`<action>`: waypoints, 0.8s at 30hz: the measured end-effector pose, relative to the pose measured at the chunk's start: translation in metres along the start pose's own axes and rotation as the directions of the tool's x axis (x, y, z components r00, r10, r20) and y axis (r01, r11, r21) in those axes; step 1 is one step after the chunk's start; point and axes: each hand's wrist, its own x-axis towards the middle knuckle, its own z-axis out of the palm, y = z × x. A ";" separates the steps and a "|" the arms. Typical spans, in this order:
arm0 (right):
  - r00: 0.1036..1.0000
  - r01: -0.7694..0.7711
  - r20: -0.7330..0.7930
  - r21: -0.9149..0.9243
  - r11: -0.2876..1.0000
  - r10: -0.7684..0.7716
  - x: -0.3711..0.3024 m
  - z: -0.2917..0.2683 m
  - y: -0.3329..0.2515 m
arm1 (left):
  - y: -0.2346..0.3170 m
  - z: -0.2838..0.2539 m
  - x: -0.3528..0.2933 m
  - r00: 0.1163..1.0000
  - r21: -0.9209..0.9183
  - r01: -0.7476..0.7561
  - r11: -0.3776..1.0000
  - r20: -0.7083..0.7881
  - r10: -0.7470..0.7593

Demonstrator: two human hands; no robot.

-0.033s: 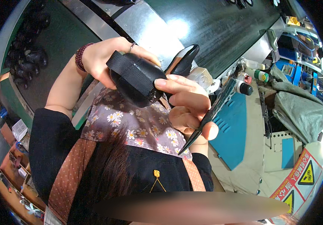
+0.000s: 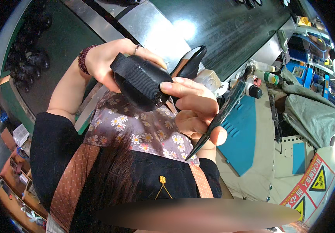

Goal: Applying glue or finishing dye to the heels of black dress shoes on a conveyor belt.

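Note:
My left hand (image 2: 111,58) is wrapped round a black shoe (image 2: 134,91) that has a wide ribbed band across it. Against the shoe's right edge press fingertips of my right hand (image 2: 194,105). The same right hand grips a long, dark, pointed tool (image 2: 210,134), its tip slanting down toward my apron; its exact kind is unclear. Just beyond my right fingers shows a black shoe end (image 2: 192,62) with a white and tan lining. Whether it belongs to the held shoe cannot be told. My left fingers are partly hidden behind the shoe.
Black shoes (image 2: 33,66) lie in a group on the dark green surface at far left. Bottles, one with a black cap (image 2: 255,92), and a translucent container (image 2: 208,80) stand at right. Beyond my hands runs a dark green belt (image 2: 229,31). A grey-green cloth (image 2: 311,120) hangs farther right.

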 end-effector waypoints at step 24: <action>0.887 0.351 -0.234 -0.216 0.911 -0.397 -0.008 -0.011 0.036 | 0.002 0.003 -0.006 0.989 -0.234 -0.102 0.967 -0.130 0.073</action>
